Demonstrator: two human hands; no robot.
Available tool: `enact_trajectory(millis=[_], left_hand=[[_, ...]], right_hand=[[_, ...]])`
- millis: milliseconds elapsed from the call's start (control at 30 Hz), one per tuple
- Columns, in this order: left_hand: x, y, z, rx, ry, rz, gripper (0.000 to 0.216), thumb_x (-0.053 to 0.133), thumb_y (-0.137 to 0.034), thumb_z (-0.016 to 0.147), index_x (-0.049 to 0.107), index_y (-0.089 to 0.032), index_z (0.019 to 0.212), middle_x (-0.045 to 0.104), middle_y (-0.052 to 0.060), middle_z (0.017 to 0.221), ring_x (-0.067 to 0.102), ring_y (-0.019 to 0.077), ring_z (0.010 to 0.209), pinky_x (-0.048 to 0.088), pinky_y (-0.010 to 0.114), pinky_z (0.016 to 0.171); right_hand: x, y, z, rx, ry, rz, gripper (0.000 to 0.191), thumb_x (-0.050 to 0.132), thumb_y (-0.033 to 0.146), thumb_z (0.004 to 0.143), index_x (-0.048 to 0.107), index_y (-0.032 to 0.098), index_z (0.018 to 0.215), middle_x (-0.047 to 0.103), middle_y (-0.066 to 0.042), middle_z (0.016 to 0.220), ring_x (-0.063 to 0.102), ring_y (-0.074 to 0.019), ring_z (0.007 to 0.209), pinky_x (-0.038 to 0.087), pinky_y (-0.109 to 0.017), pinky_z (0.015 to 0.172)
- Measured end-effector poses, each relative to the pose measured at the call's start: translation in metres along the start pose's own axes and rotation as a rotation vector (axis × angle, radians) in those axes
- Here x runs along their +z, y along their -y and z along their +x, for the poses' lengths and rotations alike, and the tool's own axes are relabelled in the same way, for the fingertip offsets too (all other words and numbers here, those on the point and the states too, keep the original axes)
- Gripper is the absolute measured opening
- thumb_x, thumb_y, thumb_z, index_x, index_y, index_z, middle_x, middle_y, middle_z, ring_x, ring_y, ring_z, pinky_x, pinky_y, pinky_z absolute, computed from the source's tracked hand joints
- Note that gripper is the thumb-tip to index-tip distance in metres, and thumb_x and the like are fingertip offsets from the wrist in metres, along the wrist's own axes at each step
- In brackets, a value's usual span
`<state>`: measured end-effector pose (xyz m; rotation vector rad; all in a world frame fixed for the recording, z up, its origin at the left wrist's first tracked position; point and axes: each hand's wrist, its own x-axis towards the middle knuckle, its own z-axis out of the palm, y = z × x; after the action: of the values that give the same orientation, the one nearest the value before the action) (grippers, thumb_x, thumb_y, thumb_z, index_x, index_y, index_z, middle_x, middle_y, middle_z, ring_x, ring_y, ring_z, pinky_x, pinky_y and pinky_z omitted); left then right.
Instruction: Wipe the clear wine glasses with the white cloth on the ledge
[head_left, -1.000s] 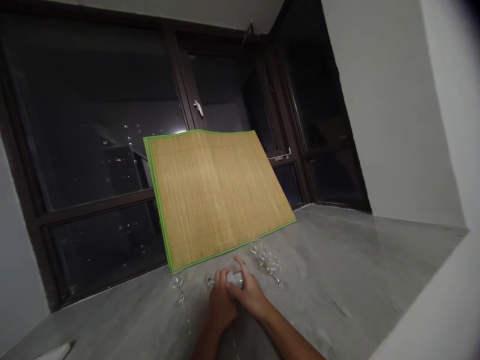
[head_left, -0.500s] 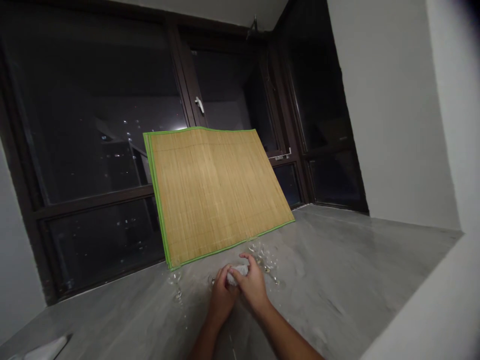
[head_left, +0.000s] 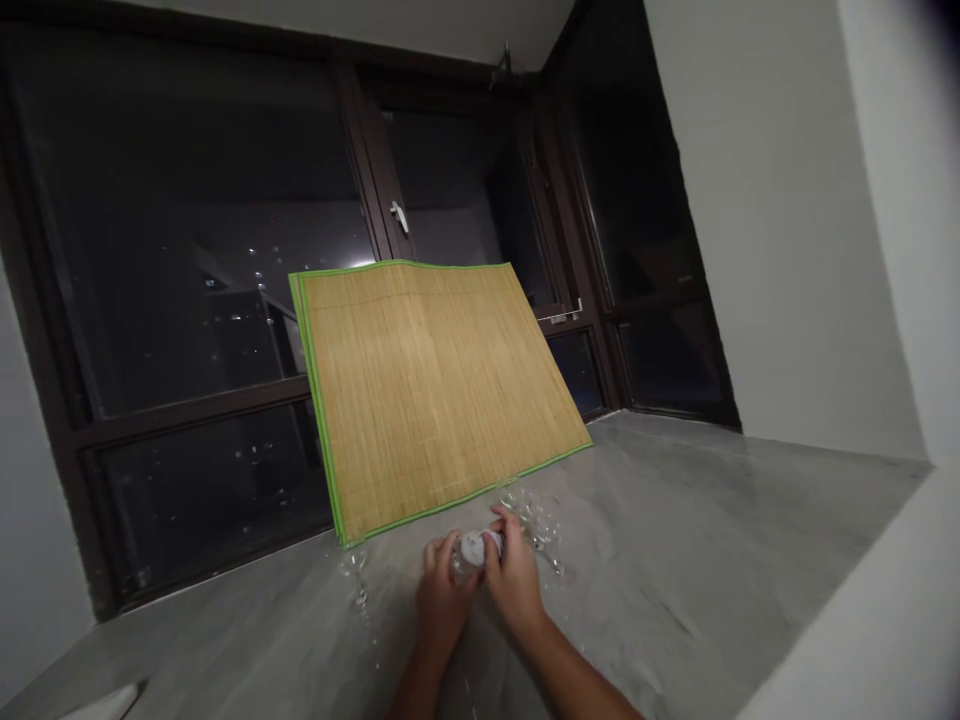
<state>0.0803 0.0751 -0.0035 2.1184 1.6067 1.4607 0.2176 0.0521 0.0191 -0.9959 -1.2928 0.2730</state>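
**Position.** Both hands are close together over the bench (head_left: 675, 520), low in the head view. The left hand (head_left: 441, 600) is closed around a clear stemmed glass (head_left: 460, 566), which is held off the bench and tilted so that its mouth faces the right hand. The right hand (head_left: 519, 585) is closed over a white cloth (head_left: 472, 547), with the fingers pressing it into the mouth of the glass. The two hands touch at the glass.

**Surroundings.** Just beyond the right hand stands a small group of glasses (head_left: 541, 520). Its exact number cannot be read. A single glass (head_left: 357, 572) stands apart, to the left of the left hand. Beyond the hands, a bamboo mat (head_left: 442, 390) with a green edge leans against the dark window (head_left: 187, 280). A pale flat object (head_left: 105, 702) lies well to the left, at the near edge of the bench.

**Step in hand.** Judged from the grip, the inside of the held glass is being wiped with the cloth.

**Requirement for the next move.** The left hand needs a firm hold on the bowl, and the cloth should turn under light pressure because the wall looks thin. The right elbow and wrist must stay clear of the group of glasses just beyond them.
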Motion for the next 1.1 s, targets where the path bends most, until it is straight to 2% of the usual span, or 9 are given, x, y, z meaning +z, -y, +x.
enact_trajectory(millis=[167,267,367,467,533,633,767,967,1100], left_hand=[[-0.007,-0.001,0.001,-0.041,-0.041,0.188,0.056,0.067,-0.043,0.078,0.058,-0.023,0.129,0.058,0.009,0.117,0.063,0.0233,0.098,0.050,0.031,0.079],[-0.017,0.004,0.004,-0.109,-0.162,0.213,0.057,0.062,-0.051,0.080,0.058,-0.020,0.127,0.058,0.010,0.114,0.062,0.0255,0.099,0.049,0.033,0.081],[-0.026,0.011,0.008,-0.206,-0.318,0.140,0.060,0.057,-0.058,0.081,0.055,-0.018,0.125,0.060,0.011,0.112,0.061,0.0259,0.097,0.047,0.035,0.083],[-0.027,0.017,0.011,-0.263,-0.371,0.030,0.060,0.060,-0.063,0.075,0.060,-0.018,0.115,0.063,0.005,0.095,0.060,0.0233,0.085,0.046,0.033,0.079],[-0.023,0.019,0.012,-0.268,-0.359,-0.028,0.058,0.062,-0.065,0.071,0.063,-0.018,0.106,0.060,0.000,0.080,0.056,0.0209,0.076,0.044,0.032,0.074],[-0.017,0.020,0.012,-0.251,-0.320,-0.090,0.057,0.063,-0.067,0.069,0.066,-0.018,0.099,0.054,-0.004,0.070,0.053,0.0187,0.068,0.043,0.031,0.070],[-0.015,0.022,0.014,-0.344,-0.307,-0.209,0.066,0.062,-0.070,0.067,0.066,-0.016,0.104,0.054,-0.004,0.067,0.055,0.0192,0.066,0.044,0.032,0.069],[-0.015,0.028,0.017,-0.450,-0.264,-0.417,0.074,0.068,-0.073,0.059,0.066,-0.013,0.103,0.057,-0.004,0.063,0.056,0.0174,0.057,0.044,0.030,0.058],[-0.012,0.031,0.017,-0.444,-0.162,-0.496,0.076,0.071,-0.069,0.055,0.064,-0.013,0.106,0.059,-0.004,0.061,0.059,0.0175,0.056,0.045,0.029,0.058]], right_hand=[[-0.002,-0.001,0.000,-0.041,-0.047,-0.034,0.039,0.033,0.029,0.096,0.053,0.016,0.127,0.065,-0.016,0.119,0.060,-0.0270,0.111,0.046,-0.042,0.098],[-0.004,-0.001,0.002,-0.023,-0.042,-0.099,0.042,0.030,0.021,0.094,0.052,0.015,0.129,0.062,-0.017,0.128,0.058,-0.0260,0.119,0.044,-0.040,0.102],[-0.003,-0.001,0.002,0.060,0.205,-0.245,0.051,0.035,0.009,0.086,0.052,0.015,0.133,0.070,-0.014,0.116,0.065,-0.0241,0.107,0.048,-0.034,0.092],[0.000,0.000,-0.001,0.135,0.530,-0.491,0.060,0.046,0.006,0.078,0.051,0.015,0.137,0.075,-0.014,0.102,0.070,-0.0268,0.096,0.049,-0.033,0.081],[0.002,0.000,-0.003,0.131,0.610,-0.604,0.064,0.051,0.010,0.078,0.048,0.014,0.142,0.074,-0.017,0.105,0.070,-0.0286,0.096,0.048,-0.034,0.081],[0.003,0.001,-0.007,0.100,0.568,-0.628,0.064,0.053,0.027,0.085,0.042,0.012,0.147,0.071,-0.020,0.113,0.064,-0.0320,0.110,0.046,-0.039,0.090],[0.003,0.004,-0.010,0.082,0.593,-0.621,0.094,0.070,0.047,0.070,0.036,0.011,0.150,0.065,-0.020,0.128,0.052,-0.0407,0.124,0.042,-0.049,0.099],[0.006,0.003,-0.012,0.012,0.717,-0.614,0.094,0.066,0.011,0.065,0.033,0.019,0.153,0.068,-0.015,0.124,0.062,-0.0316,0.115,0.048,-0.035,0.091],[0.007,0.002,-0.010,0.045,0.712,-0.669,0.097,0.061,0.002,0.064,0.029,0.016,0.155,0.072,-0.017,0.115,0.066,-0.0303,0.108,0.050,-0.033,0.084]])
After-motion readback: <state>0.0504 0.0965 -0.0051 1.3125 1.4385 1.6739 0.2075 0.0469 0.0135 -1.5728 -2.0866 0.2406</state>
